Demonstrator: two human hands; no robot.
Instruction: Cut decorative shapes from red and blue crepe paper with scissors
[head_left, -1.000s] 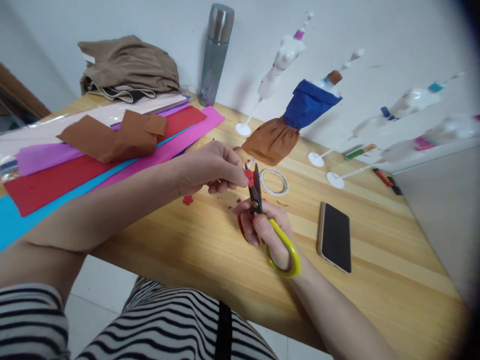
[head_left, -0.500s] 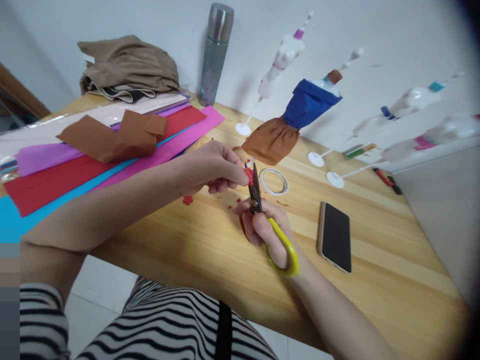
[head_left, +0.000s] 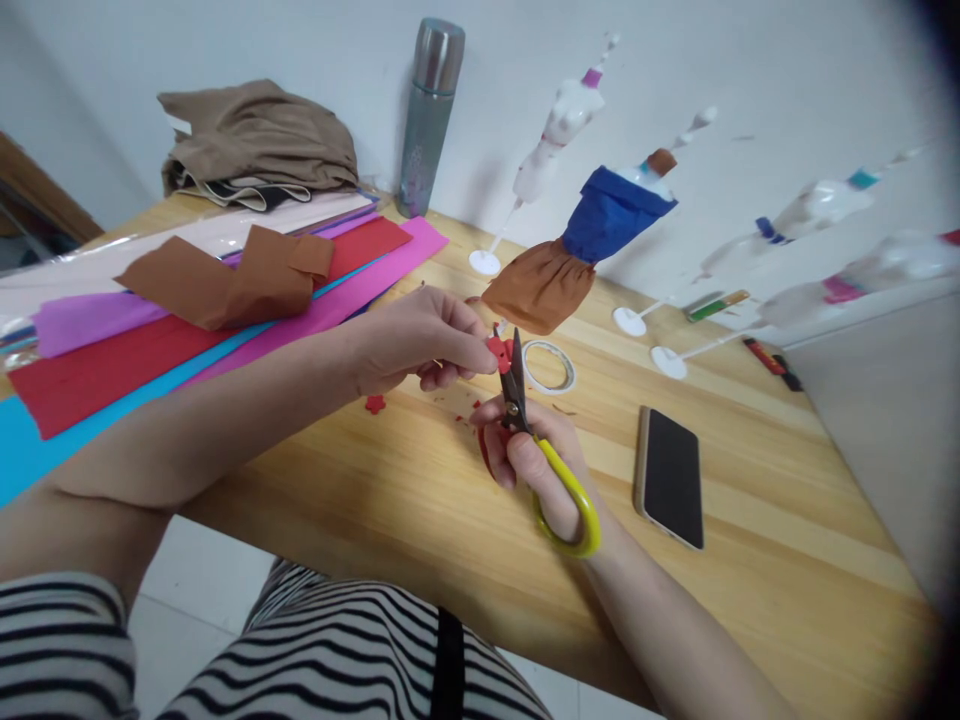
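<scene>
Between thumb and fingertips, my left hand (head_left: pixel 431 338) pinches a small red paper piece (head_left: pixel 499 352). My right hand (head_left: pixel 536 455) is wrapped round the yellow-handled scissors (head_left: pixel 574 505), whose dark blades are parted and point up at the red piece. A small red flower-shaped cutout (head_left: pixel 376 403) lies on the wooden table, left of the scissors. Tiny red scraps (head_left: pixel 466 415) are scattered below my left hand. Just right of the blades is a roll of white tape (head_left: pixel 549 366).
Coloured paper sheets (head_left: pixel 97 385) and folded brown cloth (head_left: pixel 262 135) lie at the left. A bottle (head_left: pixel 429 120), white mannequins (head_left: pixel 574 108) and one dressed in blue and brown (head_left: pixel 619 215) stand behind. A phone (head_left: pixel 673 478) lies at the right.
The red piece has turned and shows more of its surface beside the blades. My left hand and the scissors have barely moved; the view has shifted slightly.
</scene>
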